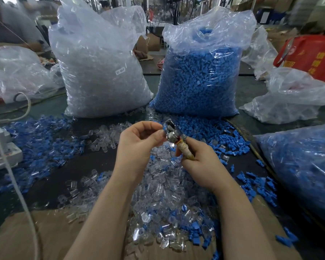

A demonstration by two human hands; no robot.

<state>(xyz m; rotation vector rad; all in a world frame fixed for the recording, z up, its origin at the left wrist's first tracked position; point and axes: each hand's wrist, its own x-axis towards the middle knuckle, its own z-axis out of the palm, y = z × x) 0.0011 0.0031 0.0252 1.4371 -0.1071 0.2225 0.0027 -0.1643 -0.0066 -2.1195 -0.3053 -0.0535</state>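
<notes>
At 6 o'clock, nearest the viewer, a brown cardboard sheet (pixel 36 231) covers the worktop's edge. A heap of clear plastic caps (pixel 163 194) spills across it, within easy reach so parts can be picked up one at a time.

Just above the heap, at the centre, two bare forearms meet. The right hand (pixel 201 156) wraps its fingers round the handle of a small metal hand tool (pixel 174 136), which points up toward 11 o'clock. The left hand (pixel 137 141) curls in from 9 o'clock, pinching the tool's head between thumb and forefinger. This probably steadies a part being fitted there. A fleck of blue shows at the head, but whether a piece is seated cannot be told.

The tool has a shiny, silver, barrel-shaped head topped by a flat metal jaw. Its handle is bound in worn, yellowish tape with an orange strip near the head, presumably for grip.

Loose blue plastic plugs (pixel 204 128) lie scattered from 1 to 4 o'clock on the dark worktop (pixel 94 126). More blue and clear pieces (pixel 41 139) mingle at 9 o'clock.

Farther off stand two tall, open plastic sacks that feed the piles. At 11 o'clock is a sack of clear parts (pixel 101 87) with a white label (pixel 120 71). At 1 o'clock is a sack of blue parts (pixel 199 77). Another bag of blue parts (pixel 304 166) lies at 3 o'clock.
</notes>
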